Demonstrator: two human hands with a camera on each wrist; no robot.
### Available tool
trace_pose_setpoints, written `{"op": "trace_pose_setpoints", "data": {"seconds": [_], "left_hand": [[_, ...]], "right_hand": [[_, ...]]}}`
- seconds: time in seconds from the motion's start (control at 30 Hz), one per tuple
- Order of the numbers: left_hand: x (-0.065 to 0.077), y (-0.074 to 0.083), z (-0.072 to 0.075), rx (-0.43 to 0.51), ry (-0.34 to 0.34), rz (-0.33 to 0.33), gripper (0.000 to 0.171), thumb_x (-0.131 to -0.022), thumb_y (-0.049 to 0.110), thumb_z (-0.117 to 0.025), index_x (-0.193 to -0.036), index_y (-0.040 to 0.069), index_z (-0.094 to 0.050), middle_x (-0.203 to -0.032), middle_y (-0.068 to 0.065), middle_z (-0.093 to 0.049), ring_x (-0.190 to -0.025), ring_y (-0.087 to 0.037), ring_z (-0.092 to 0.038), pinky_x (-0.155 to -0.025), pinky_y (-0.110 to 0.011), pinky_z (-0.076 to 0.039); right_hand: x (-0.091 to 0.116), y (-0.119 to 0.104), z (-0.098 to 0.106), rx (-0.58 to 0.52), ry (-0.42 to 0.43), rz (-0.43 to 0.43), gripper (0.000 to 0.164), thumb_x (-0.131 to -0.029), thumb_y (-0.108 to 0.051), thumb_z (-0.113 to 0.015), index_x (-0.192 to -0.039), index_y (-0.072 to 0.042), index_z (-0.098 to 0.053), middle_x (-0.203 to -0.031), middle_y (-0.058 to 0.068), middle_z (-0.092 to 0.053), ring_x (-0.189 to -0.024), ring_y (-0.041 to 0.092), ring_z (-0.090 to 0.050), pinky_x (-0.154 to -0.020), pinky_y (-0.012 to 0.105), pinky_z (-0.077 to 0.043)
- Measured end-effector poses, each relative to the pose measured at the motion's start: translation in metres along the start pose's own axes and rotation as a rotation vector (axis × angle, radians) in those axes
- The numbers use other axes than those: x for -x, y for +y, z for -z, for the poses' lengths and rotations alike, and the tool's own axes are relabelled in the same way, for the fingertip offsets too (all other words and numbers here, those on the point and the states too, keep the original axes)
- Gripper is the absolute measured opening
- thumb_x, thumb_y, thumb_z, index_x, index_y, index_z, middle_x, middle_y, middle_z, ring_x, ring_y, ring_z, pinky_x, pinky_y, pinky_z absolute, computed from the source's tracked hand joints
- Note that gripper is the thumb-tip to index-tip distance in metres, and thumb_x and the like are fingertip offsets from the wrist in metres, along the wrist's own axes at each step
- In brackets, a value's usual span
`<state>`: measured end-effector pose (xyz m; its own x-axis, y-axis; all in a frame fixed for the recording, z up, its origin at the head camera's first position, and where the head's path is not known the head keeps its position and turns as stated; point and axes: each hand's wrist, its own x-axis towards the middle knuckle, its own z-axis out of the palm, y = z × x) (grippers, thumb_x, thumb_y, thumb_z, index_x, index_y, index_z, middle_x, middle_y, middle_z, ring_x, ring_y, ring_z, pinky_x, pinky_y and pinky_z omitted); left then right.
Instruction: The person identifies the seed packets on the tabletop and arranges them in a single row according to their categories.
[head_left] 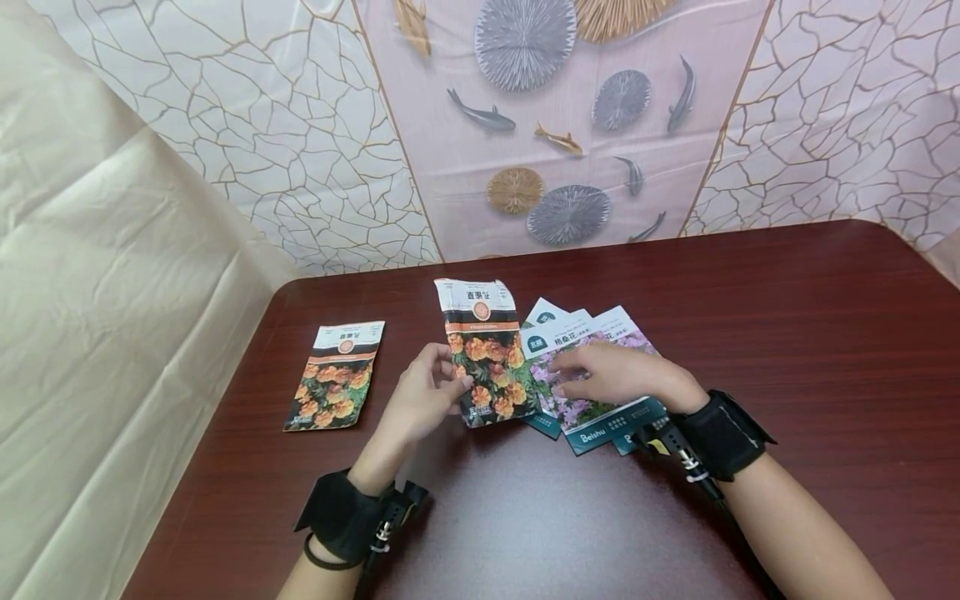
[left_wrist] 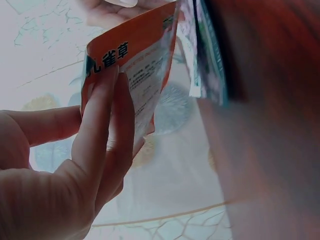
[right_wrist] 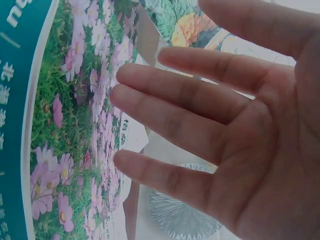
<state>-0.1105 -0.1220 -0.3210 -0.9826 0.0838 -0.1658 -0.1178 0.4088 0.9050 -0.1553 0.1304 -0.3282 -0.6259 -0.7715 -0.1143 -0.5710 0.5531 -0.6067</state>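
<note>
My left hand [head_left: 423, 396] pinches a seed packet with orange marigolds [head_left: 491, 367] by its left edge, thumb in front and fingers behind. In the left wrist view the packet's orange, printed back [left_wrist: 142, 60] faces the camera. Just right of it, several seed packets with pink-purple flowers [head_left: 596, 417] lie overlapped in a fan, white at the top and teal at the bottom. Over this fan is my right hand [head_left: 618, 371], its fingers extended and spread in the right wrist view. Whether its fingertips touch the top packet is unclear.
Another marigold packet [head_left: 337, 375] lies by itself on the left of the dark red-brown table [head_left: 787, 350]. Behind the table hangs a patterned cloth [head_left: 480, 150], and a cream cloth [head_left: 112, 292] drapes along the left side. Each wrist wears a black strap with a cable.
</note>
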Motion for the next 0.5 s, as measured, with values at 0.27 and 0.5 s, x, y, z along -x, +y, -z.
{"op": "trace_pose_setpoints", "data": {"seconds": [0.27, 0.5], "left_hand": [[0.007, 0.009, 0.007, 0.006, -0.015, -0.01, 0.03, -0.088, 0.005, -0.06, -0.115, 0.005, -0.045, -0.093, -0.011, -0.053, -0.079, -0.018, -0.061, -0.068, -0.039, -0.053], [0.011, 0.013, 0.009, 0.1, -0.071, -0.06, 0.031, -0.089, 0.003, -0.058, -0.117, 0.004, -0.043, -0.094, -0.012, -0.048, -0.083, -0.021, -0.06, -0.07, -0.041, -0.052]], "right_hand": [[-0.002, -0.002, 0.003, -0.129, 0.151, -0.036, 0.032, -0.091, -0.014, -0.056, -0.115, 0.008, -0.059, -0.081, 0.003, -0.062, -0.052, 0.005, -0.043, -0.06, 0.027, -0.042], [-0.001, -0.005, 0.007, -0.312, 0.225, -0.102, 0.036, -0.092, -0.016, -0.056, -0.119, 0.007, -0.055, -0.091, 0.011, -0.066, -0.08, 0.024, -0.061, -0.062, 0.031, -0.042]]}}
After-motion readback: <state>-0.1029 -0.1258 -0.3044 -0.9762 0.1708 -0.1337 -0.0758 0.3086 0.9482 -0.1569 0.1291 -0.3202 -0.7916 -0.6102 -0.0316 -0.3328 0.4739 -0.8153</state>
